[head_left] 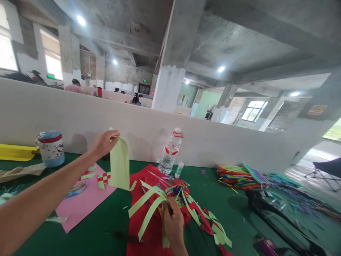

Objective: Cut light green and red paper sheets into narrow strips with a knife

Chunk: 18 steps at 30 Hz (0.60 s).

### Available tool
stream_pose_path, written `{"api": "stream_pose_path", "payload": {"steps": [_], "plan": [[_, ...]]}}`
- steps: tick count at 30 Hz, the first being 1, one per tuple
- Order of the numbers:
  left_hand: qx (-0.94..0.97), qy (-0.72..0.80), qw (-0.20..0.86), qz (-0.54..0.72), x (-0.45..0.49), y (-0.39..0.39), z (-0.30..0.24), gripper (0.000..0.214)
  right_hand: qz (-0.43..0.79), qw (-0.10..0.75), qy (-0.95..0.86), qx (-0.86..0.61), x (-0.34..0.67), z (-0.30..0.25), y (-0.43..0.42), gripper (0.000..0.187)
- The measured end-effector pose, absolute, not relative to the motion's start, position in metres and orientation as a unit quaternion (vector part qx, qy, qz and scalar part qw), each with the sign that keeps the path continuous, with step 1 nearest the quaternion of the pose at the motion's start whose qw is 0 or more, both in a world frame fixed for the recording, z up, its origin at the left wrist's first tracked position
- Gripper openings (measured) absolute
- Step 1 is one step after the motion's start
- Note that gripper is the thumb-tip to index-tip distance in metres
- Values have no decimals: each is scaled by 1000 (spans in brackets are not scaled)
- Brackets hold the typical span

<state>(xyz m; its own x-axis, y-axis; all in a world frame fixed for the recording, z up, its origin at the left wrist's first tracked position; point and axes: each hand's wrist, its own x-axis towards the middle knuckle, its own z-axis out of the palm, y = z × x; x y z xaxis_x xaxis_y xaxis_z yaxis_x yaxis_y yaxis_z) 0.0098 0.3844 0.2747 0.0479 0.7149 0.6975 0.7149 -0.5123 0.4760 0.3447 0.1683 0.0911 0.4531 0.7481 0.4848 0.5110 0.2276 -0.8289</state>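
My left hand (106, 143) is raised at left of centre and pinches the top of a pale green paper sheet (119, 165), which hangs down with a slight curl. Lower down, my right hand (173, 219) is closed on several pale green paper strips (152, 209) that fan out to the left and downward. Beneath it lies red paper (142, 188) with more cut strips and scraps (195, 211) strewn to the right. A red and green woven paper piece (103, 179) rests on a pink sheet (87, 206) to the left.
On the green table (205, 192) stand a clear water bottle (170, 151), a glue stick (179, 170) and a blue and white cup (51, 149). Colourful pipe cleaners (237, 176) and a black strap-like object (277, 217) lie at right. A low white partition (213, 145) runs behind.
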Motion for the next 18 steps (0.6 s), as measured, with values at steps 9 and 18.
{"api": "stream_pose_path", "payload": {"steps": [9, 18], "plan": [[654, 444, 39, 610, 56, 390, 277, 47, 66, 621, -465, -628, 355, 91, 169, 58], [679, 581, 136, 427, 30, 338, 137, 41, 76, 597, -497, -625, 357, 89, 170, 46]]}}
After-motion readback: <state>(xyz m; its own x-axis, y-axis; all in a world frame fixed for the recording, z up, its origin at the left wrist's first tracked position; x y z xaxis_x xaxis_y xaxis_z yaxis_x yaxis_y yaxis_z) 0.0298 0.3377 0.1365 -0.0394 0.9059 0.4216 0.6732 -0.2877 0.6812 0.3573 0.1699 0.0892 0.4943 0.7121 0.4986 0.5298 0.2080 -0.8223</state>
